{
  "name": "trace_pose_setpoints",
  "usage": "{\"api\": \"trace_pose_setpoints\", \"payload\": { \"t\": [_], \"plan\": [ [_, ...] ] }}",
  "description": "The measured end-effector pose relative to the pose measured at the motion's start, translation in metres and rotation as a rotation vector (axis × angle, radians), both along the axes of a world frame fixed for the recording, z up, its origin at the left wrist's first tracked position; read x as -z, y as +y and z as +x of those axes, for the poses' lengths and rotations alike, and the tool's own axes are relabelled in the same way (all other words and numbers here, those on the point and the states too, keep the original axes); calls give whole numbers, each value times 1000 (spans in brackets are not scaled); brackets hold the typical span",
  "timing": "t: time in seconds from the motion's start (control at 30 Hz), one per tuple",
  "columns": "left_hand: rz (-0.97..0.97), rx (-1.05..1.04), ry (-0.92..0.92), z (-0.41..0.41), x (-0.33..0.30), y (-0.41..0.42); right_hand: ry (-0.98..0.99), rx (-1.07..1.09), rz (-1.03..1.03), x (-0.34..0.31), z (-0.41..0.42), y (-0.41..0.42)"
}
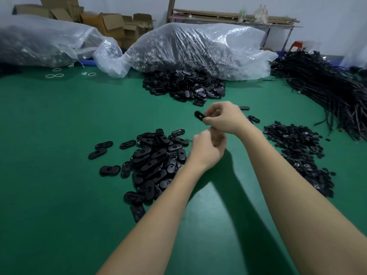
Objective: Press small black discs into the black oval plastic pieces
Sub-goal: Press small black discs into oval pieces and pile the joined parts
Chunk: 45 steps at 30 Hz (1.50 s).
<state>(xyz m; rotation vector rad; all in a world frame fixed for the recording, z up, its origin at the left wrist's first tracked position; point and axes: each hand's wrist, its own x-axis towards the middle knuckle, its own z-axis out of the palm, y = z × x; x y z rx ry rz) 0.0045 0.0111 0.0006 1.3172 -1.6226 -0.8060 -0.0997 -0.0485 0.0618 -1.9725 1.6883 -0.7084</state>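
My right hand (224, 118) pinches a black oval plastic piece (199, 115) above the middle of the green table; the piece sticks out to the left of its fingers. Just below it, my left hand (206, 149) has its fingers curled, and what they hold is hidden. A pile of black oval pieces (153, 163) lies left of my left hand. A heap of small black discs (299, 153) lies to the right of my right forearm. A bigger pile of oval pieces (184, 86) sits farther back.
Large clear plastic bags (198, 48) of black parts lie across the back of the green table (59, 195). A bundle of black cables (327, 90) fills the right rear. Two loose oval pieces (253, 119) lie behind my right wrist. Cardboard boxes (111, 24) stand behind.
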Motion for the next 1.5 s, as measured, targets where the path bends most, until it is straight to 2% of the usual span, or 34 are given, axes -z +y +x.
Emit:
{"api": "trace_pose_setpoints", "payload": {
  "t": [0.2,0.37,0.53,0.9,0.97,1.1,1.2,1.3,1.5],
  "plan": [
    [-161,-110,45,11,-1,-8,-324,209,-9,20,-54,36],
    [-176,55,-171,16,2,-9,-448,132,120,37,-66,56],
    [-229,46,-287,15,6,-9,-488,140,154,41,-70,64],
    [-272,99,-399,10,8,-3,-341,131,187,32,-82,71],
    [-271,85,-374,11,9,-3,-192,171,175,28,-86,70],
    [-259,80,-339,13,9,-5,247,393,180,16,-102,72],
    [-258,85,-347,13,10,-4,353,487,219,12,-108,77],
    [-261,86,-355,13,10,-4,352,523,266,13,-110,79],
    [-255,84,-345,14,10,-4,151,612,199,18,-117,82]
  ]
}}
